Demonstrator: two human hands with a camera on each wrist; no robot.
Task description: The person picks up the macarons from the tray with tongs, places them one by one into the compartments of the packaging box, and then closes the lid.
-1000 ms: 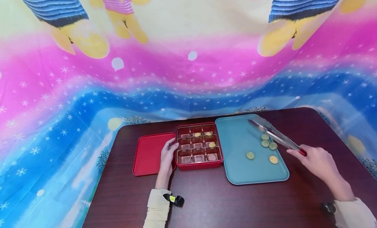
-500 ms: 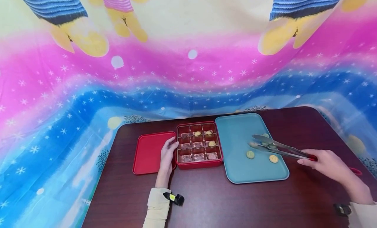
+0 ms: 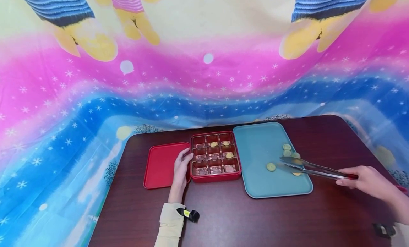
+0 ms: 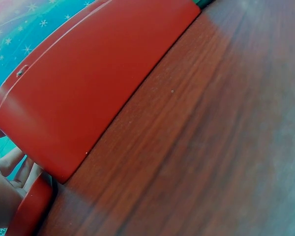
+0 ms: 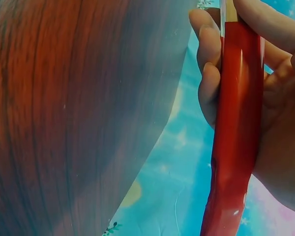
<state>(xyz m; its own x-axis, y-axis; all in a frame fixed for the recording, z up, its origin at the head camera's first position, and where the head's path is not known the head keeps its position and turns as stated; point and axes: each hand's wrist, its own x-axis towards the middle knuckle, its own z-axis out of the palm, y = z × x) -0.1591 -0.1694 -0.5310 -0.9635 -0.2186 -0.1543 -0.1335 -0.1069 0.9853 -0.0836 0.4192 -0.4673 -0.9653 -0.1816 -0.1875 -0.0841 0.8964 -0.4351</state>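
Right hand (image 3: 372,181): wrapped around the red-handled tongs (image 5: 238,108); metal tips over the teal tray (image 3: 255,144). Left hand (image 3: 181,168): ungripped, relaxed fingers against the left wall of the red compartment box (image 3: 217,178).

The yellow cookie (image 3: 296,174) lies on the tray, partly covered by the tongs; whether the tips touch it cannot be told. Three green cookies (image 3: 287,153) cluster just beyond; a fourth green cookie (image 3: 271,166) lies apart.

Technique, judged: straddle one cookie at its rim, tips low and level; squeeze lightly, since cookies may crack; avoid nudging the cluster; keep the left hand steadying the box.
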